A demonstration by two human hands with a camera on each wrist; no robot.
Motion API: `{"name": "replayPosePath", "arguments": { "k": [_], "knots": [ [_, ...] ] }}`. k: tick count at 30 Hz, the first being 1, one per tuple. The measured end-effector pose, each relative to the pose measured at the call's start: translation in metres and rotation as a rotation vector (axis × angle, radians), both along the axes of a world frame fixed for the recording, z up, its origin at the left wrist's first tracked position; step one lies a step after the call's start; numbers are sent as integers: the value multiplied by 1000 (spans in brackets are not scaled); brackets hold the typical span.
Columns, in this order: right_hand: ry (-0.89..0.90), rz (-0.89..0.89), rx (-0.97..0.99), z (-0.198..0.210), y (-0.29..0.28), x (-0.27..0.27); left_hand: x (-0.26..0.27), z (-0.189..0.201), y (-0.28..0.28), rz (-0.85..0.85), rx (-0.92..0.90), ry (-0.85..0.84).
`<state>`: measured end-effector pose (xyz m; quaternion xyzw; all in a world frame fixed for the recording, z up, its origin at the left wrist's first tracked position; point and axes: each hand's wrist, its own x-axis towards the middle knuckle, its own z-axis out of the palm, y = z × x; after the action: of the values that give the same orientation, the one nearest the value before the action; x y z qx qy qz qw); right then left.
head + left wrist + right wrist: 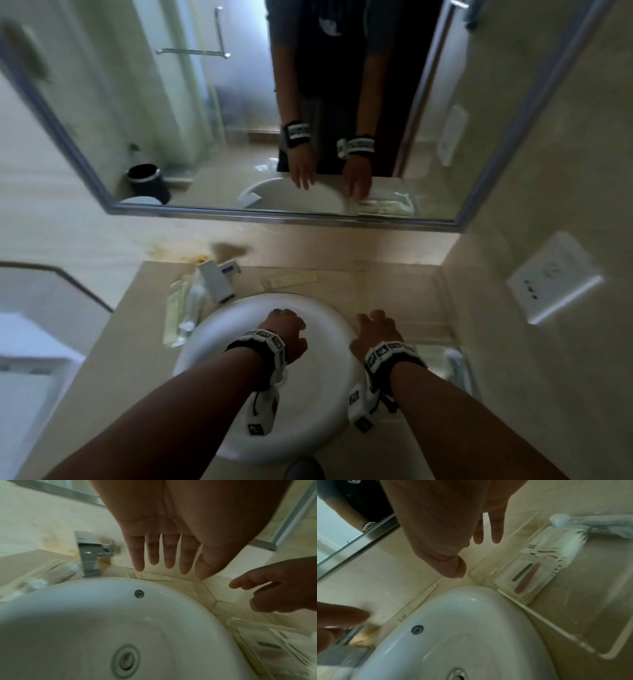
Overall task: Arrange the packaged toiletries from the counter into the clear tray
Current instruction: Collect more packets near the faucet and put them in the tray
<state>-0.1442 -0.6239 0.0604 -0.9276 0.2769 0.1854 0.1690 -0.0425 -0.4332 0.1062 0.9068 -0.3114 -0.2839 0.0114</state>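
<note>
Both my hands hover with straight fingers and hold nothing. My left hand (284,323) is over the back of the white basin (308,428), its fingertips (169,565) pointing at a long flat packet (150,577) lying on the counter behind the basin (291,279). My right hand (375,325) is over the basin's right rim, beside the clear tray (455,363). In the right wrist view the tray (547,626) holds a printed packet with a pink and a dark strip (525,578) and a white wrapped item (565,520). More wrapped toiletries (181,308) lie left of the basin.
A square chrome faucet (215,281) stands behind the basin at the left, next to the wrapped items. A mirror (239,102) runs along the back wall and a wall socket (551,277) is on the right wall. The counter is narrow around the basin.
</note>
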Motion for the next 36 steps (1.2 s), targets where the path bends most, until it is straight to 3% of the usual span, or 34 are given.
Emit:
{"name": "replayPosePath", "arguments": {
  "k": [5,17,27,36],
  "knots": [
    [-15,149,-3,5,53,45,24,0,63,203,-57,-8],
    [19,392,24,9,172,121,66,-19,182,405,-45,-49],
    [7,496,148,2,240,162,99,-37,232,542,-51,-30],
    [67,544,244,-24,294,198,137,-72,270,558,-11,40]
  ]
}}
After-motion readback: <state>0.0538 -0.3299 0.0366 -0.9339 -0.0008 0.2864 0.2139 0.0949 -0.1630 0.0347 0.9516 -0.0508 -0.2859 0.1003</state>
